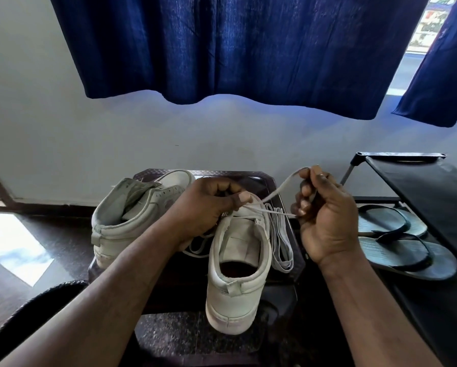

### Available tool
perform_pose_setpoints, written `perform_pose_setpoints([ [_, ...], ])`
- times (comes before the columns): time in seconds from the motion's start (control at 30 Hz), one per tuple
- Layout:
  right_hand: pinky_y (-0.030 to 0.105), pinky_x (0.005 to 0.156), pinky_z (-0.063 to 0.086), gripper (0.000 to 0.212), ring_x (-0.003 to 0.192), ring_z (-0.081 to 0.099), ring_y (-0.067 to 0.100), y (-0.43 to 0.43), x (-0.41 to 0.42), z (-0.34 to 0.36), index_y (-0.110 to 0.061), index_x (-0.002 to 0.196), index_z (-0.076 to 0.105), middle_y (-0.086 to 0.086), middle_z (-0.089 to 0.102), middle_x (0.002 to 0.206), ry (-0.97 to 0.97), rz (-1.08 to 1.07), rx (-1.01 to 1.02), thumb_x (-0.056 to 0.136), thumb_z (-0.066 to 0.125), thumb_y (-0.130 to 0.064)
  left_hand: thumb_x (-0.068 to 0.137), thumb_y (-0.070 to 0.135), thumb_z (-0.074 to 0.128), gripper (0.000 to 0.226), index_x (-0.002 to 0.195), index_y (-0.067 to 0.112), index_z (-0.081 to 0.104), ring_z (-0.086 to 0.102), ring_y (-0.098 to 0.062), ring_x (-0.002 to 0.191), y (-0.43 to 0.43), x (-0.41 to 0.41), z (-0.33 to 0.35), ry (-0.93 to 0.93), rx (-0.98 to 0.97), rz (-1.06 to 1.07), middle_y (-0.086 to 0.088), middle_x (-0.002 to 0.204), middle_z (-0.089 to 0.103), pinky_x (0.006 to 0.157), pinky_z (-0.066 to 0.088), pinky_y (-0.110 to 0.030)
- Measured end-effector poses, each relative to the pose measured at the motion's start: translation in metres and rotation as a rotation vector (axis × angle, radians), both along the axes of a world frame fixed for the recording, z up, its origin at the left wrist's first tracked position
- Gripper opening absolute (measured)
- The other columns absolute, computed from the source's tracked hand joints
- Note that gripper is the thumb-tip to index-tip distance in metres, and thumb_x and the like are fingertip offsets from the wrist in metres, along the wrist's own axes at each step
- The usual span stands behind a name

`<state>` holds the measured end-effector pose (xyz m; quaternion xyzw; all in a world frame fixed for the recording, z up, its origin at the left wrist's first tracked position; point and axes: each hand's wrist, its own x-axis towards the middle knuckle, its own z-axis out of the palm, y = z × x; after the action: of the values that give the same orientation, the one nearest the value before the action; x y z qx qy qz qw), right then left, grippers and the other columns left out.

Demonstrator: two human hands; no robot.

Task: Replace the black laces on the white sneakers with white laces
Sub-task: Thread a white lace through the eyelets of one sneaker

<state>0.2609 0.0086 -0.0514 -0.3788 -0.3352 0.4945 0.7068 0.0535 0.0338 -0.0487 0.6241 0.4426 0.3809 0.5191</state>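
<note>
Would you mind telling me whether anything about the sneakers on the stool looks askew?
Yes: the left sneaker lies tipped on its side against the upright right sneaker, whose heel overhangs the stool edge. Its white lace is held in the right hand.

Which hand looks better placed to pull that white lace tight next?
The right hand: it pinches the white lace stretched up from the near sneaker, free to draw it outward. The left hand is busy steadying the shoe's eyelet area.
</note>
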Motion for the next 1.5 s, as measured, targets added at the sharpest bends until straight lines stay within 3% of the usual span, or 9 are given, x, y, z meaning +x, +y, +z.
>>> perform_pose_setpoints([
  [0.17,0.021,0.048,0.03,0.021,0.05,0.039,0.008,0.002,0.011,-0.002,-0.015,0.08,0.07,-0.006,0.051,0.059,0.047,-0.137,-0.044,0.099,0.063,-0.023,0.092,0.036,0.076,0.015,0.091,0.022,0.082,0.057,-0.012,0.072,0.0,-0.002,0.001,0.065,0.013,0.02,0.002,0.075,0.07,0.075,0.048,-0.032],
  [0.37,0.018,0.046,0.036,0.017,0.052,0.042,0.009,0.005,0.0,-0.011,-0.006,0.087,0.07,-0.004,0.059,0.061,-0.202,-0.22,-0.043,0.1,0.066,-0.017,0.09,0.055,0.07,0.028,0.086,0.03,0.082,0.044,-0.017,0.071,-0.004,0.002,0.004,0.11,0.022,0.03,-0.004,0.075,0.055,0.071,0.039,-0.031],
  [0.53,0.018,0.05,0.039,0.02,0.053,0.044,0.011,0.004,-0.008,-0.01,-0.006,0.085,0.072,0.002,0.056,0.062,-0.364,-0.202,0.017,0.1,0.067,-0.017,0.094,0.047,0.07,0.029,0.085,0.022,0.081,0.047,-0.006,0.059,-0.002,0.002,0.003,0.08,0.011,0.089,0.008,0.063,0.057,0.061,0.04,-0.02],
  [0.73,0.018,0.049,0.037,0.023,0.053,0.044,0.009,0.004,0.001,-0.008,-0.012,0.078,0.068,-0.004,0.059,0.061,-0.201,-0.236,-0.057,0.1,0.066,-0.017,0.089,0.051,0.074,0.028,0.088,0.024,0.081,0.048,-0.019,0.069,0.002,-0.003,0.0,0.019,-0.008,0.11,-0.018,0.082,0.064,0.072,0.041,-0.035],
  [0.8,0.02,0.049,0.036,0.02,0.053,0.045,0.01,0.003,0.002,-0.007,-0.011,0.081,0.068,-0.003,0.06,0.062,-0.129,-0.21,-0.062,0.1,0.065,-0.017,0.094,0.043,0.073,0.021,0.086,0.025,0.082,0.054,-0.013,0.067,0.002,-0.002,0.0,-0.002,-0.013,0.114,-0.01,0.086,0.073,0.07,0.045,-0.033],
  [0.97,0.025,0.054,0.035,0.016,0.056,0.045,0.013,0.001,0.003,-0.001,-0.016,0.082,0.07,0.002,0.06,0.072,-0.031,-0.135,0.063,0.098,0.065,-0.018,0.105,0.022,0.059,0.031,0.085,0.023,0.083,0.043,-0.009,0.064,0.004,-0.003,0.001,-0.177,-0.091,0.093,-0.002,0.079,0.058,0.054,0.036,-0.021],
  [1.07,0.025,0.055,0.038,0.013,0.06,0.045,0.015,-0.002,0.001,0.002,-0.021,0.08,0.071,0.001,0.064,0.079,-0.016,-0.097,0.156,0.093,0.067,-0.023,0.105,0.019,0.057,0.028,0.096,0.022,0.083,0.046,-0.012,0.07,0.006,-0.004,-0.002,-0.158,-0.098,0.058,0.0,0.082,0.063,0.061,0.038,-0.022],
  [1.37,0.023,0.052,0.038,0.02,0.055,0.043,0.013,-0.004,0.003,0.005,-0.019,0.081,0.07,0.0,0.061,0.074,0.004,-0.119,0.126,0.099,0.062,-0.022,0.097,0.028,0.069,0.018,0.091,0.018,0.082,0.053,-0.016,0.08,0.006,-0.004,-0.006,-0.017,-0.101,0.04,0.004,0.077,0.068,0.079,0.043,-0.029],
  [1.5,0.02,0.05,0.036,0.018,0.054,0.043,0.011,0.001,0.002,-0.005,-0.011,0.085,0.071,0.001,0.059,0.068,-0.209,-0.203,0.037,0.101,0.063,-0.015,0.096,0.031,0.071,0.02,0.08,0.024,0.081,0.053,-0.018,0.081,0.004,-0.003,-0.004,-0.062,-0.099,0.027,-0.02,0.099,0.072,0.082,0.044,-0.035],
])
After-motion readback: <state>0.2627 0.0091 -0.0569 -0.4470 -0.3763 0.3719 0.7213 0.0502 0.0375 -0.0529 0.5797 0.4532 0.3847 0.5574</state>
